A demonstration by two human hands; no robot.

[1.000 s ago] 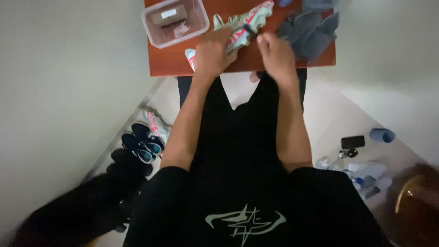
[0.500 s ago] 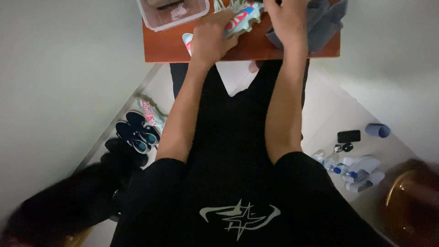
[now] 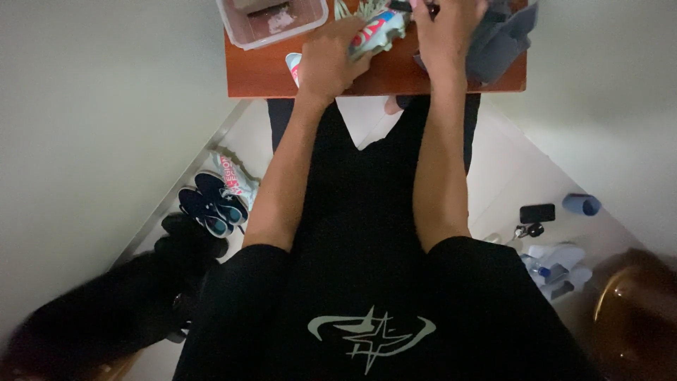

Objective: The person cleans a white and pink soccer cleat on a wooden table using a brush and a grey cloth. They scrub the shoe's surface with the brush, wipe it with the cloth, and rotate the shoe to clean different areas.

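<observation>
The left hand (image 3: 326, 65) lies curled over a pale sneaker (image 3: 372, 34) with pink and blue marks, gripping it near the front edge of the wooden worktop (image 3: 261, 74). The shoe lies tilted, its toe pointing toward the far side, and its heel end peeks out from under the wrist. The right hand (image 3: 450, 34) is just beside the left, closed around the far part of the same shoe; a small dark thing shows at its fingertips, too cut off by the top of the view to name. Under and to the right of that hand lies a grey cloth (image 3: 504, 44), bunched up and reaching the right edge of the worktop. At the far left corner stands a clear plastic tub (image 3: 243, 32) with some bits inside, well apart from the cloth. Both forearms stretch straight forward from a black shirt with a pale star mark on the chest. Below the worktop is a light floor. To the left, along the wall, 2 dark shoes (image 3: 210, 204) sit side by side, with a pale sneaker (image 3: 236, 178) touching them on the far side. To the right on the floor lie a black phone (image 3: 537, 212), a blue cup (image 3: 582, 204) on its side and a few bottles (image 3: 557, 264) clustered together, near a brown rounded object (image 3: 635, 310) at the lower right.
</observation>
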